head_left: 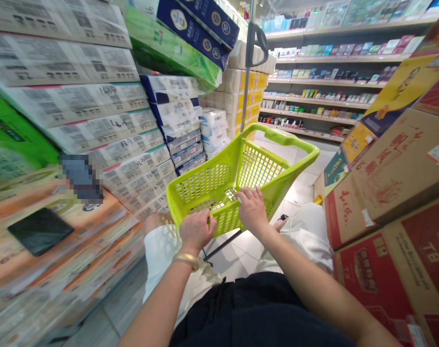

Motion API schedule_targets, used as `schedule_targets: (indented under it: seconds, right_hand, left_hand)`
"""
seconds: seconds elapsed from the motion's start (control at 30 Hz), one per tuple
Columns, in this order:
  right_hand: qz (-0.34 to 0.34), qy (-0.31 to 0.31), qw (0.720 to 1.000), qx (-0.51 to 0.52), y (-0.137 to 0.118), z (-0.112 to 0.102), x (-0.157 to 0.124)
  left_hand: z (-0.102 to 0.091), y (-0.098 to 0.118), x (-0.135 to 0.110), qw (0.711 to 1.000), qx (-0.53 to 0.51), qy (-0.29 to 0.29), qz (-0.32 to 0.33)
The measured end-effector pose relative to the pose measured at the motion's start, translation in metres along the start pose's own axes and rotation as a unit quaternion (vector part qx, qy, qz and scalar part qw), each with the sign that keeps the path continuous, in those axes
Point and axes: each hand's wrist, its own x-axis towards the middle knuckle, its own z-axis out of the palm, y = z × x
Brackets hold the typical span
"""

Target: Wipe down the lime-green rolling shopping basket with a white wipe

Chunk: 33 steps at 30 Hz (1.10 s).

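Note:
A lime-green plastic shopping basket [205, 180] with perforated walls stands in front of my knees, tilted in view. My left hand [197, 230], with a gold bangle at its wrist, is closed over the near rim toward the left. Farther right on the same rim, the curled fingers of my right hand [252, 208] reach over the edge. Nothing is visible lying in the basket. Its grey pull handle [256, 46] rises on a thin metal pole behind it. My hands cover part of the near rim.
Stacked tissue packs [125, 101] line the left side, beside a dark tablet-like slab [40, 231] on orange packs. Cardboard cartons [393, 159] are piled close on the right. Shelves [335, 60] of small boxes and bottles stand behind. White floor tiles [299, 193] show beyond the basket.

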Motion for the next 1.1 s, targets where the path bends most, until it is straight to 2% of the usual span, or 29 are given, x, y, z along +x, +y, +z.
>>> schedule_targets:
  seconds: [0.1, 0.17, 0.47, 0.73, 0.83, 1.0, 1.1]
  right_hand:
    - [-0.044, -0.013, 0.999, 0.023, -0.019, 0.004, -0.006]
    - [-0.053, -0.007, 0.998, 0.03, -0.023, 0.005, -0.008]
    - [-0.025, 0.009, 1.0, 0.0, 0.009, 0.0, 0.01]
    - [-0.086, -0.029, 0.996, -0.002, -0.015, 0.01, 0.011]
    - [-0.092, -0.042, 0.995, -0.026, -0.014, 0.01, 0.011]
    - [-0.049, -0.006, 0.997, -0.056, 0.01, -0.004, 0.018]
    - [-0.013, -0.006, 0.998, -0.055, 0.012, -0.01, 0.021]
  left_hand:
    - [0.0, -0.001, 0.0, 1.0, 0.003, 0.001, 0.001]
    - [0.0, -0.001, 0.0, 1.0, 0.002, 0.002, 0.002]
    - [0.0, 0.0, -0.001, 1.0, -0.009, 0.009, -0.001]
    - [0.001, -0.002, -0.001, 1.0, -0.004, 0.013, 0.0]
    - [0.0, -0.003, -0.001, 1.0, 0.001, 0.01, 0.007]
    - [-0.001, -0.002, -0.001, 1.0, 0.005, 0.001, 0.008]
    - [0.0, -0.001, -0.001, 1.0, 0.008, 0.003, 0.001]
